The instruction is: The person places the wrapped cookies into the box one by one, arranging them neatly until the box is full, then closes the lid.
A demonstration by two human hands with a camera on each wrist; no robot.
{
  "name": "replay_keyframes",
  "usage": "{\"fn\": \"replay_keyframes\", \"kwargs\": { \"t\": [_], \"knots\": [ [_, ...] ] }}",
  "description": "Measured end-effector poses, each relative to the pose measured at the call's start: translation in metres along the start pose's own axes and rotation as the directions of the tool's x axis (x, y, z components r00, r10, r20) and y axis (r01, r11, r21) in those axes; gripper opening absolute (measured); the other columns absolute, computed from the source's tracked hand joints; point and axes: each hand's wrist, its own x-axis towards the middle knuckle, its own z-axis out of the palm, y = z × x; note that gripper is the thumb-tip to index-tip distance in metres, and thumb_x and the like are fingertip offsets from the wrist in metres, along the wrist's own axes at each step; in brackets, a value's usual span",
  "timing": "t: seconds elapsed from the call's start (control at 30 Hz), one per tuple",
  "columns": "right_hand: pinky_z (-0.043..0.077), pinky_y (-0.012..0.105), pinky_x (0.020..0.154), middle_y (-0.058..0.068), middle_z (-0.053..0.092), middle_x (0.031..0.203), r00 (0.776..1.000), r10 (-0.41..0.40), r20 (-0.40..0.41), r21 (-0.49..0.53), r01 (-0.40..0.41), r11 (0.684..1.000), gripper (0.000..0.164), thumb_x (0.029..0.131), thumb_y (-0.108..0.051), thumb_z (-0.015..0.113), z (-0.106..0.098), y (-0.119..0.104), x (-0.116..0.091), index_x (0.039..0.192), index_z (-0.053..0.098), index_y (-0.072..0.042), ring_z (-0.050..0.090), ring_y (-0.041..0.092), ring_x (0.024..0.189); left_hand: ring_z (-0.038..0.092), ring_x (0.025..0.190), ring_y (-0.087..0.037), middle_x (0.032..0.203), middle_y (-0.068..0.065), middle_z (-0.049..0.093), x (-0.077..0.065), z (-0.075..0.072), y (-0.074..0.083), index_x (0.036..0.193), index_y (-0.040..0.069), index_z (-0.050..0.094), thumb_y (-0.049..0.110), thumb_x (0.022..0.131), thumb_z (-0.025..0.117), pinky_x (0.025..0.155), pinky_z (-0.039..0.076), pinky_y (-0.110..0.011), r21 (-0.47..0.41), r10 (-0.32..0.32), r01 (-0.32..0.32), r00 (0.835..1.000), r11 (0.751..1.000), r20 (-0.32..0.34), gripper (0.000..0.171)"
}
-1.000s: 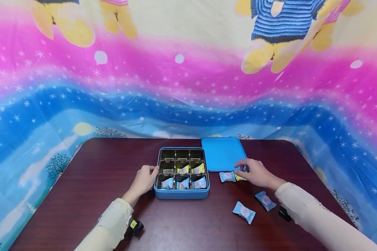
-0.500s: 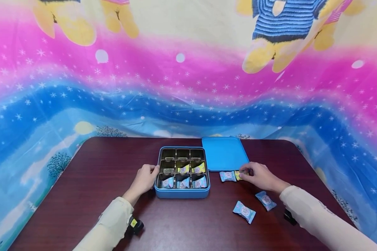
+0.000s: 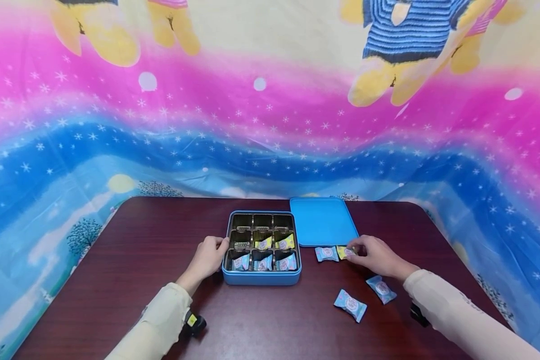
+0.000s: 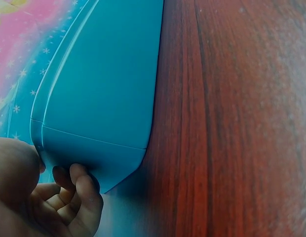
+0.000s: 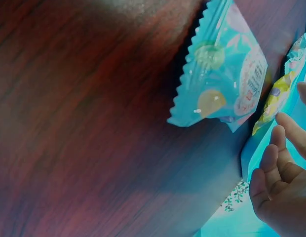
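My left hand [image 3: 210, 254] holds the left side of a blue tin box [image 3: 262, 278], thumb at the rim and curled fingers against the outer wall in the left wrist view. Inside the divided tin, blue wrapped candies [image 3: 263, 263] fill the front row. Two yellow wrapped candies [image 3: 285, 242] sit in the middle row's centre and right compartments. My right hand [image 3: 380, 255] is at the right end of another yellow wrapped candy [image 3: 344, 252] on the table, thumb and forefinger apart; the right wrist view shows no grip on it. A blue wrapped candy [image 3: 326, 254] lies to its left.
The tin's blue lid [image 3: 326, 222] lies behind those table candies, against the tin's right side. Two more blue candies lie nearer the front, one [image 3: 381, 289] beside my right wrist and another [image 3: 350, 305] further left. A printed cloth [image 3: 234, 150] hangs behind the table [image 3: 162, 225].
My right hand has shifted a little to the right and shows more of the yellow candy. The left hand has stayed on the tin.
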Motion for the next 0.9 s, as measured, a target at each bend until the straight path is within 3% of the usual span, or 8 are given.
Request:
{"fn": "replay_keyframes", "kwargs": {
  "t": [0.43, 0.7, 0.9],
  "knots": [
    [0.044, 0.027, 0.067, 0.003, 0.062, 0.095, 1.000, -0.013, 0.013, 0.006, 0.013, 1.000, 0.022, 0.089, -0.019, 0.077, 0.003, 0.006, 0.002, 0.109, 0.070, -0.011, 0.051, 0.016, 0.081, 0.056, 0.042, -0.013, 0.056, -0.001, 0.056, 0.001, 0.002, -0.002, 0.109, 0.003, 0.075, 0.027, 0.105, 0.049, 0.047, 0.050, -0.029, -0.017, 0.001, -0.001, 1.000, 1.000, -0.004, 0.035],
    [0.041, 0.026, 0.067, 0.003, 0.058, 0.095, 0.999, 0.005, 0.034, 0.005, -0.005, 1.000, 0.039, 0.087, -0.017, 0.080, 0.005, 0.010, 0.002, 0.121, 0.068, -0.003, 0.048, 0.018, 0.081, 0.054, 0.039, -0.012, 0.053, 0.000, 0.055, 0.001, 0.002, -0.001, 0.102, 0.003, 0.075, 0.027, 0.105, 0.049, 0.046, 0.048, -0.029, -0.030, 0.010, -0.010, 1.000, 0.999, -0.008, 0.035],
    [0.041, 0.024, 0.062, 0.006, 0.057, 0.092, 0.997, -0.025, 0.079, 0.122, 0.015, 0.992, 0.039, 0.088, -0.013, 0.077, 0.006, 0.021, 0.005, 0.124, 0.066, -0.001, 0.047, 0.014, 0.073, 0.054, 0.040, -0.012, 0.054, -0.001, 0.056, 0.000, 0.002, -0.002, 0.105, 0.002, 0.075, 0.027, 0.105, 0.049, 0.047, 0.048, -0.028, -0.023, 0.010, -0.010, 1.000, 1.000, -0.008, 0.036]
  ]
}}
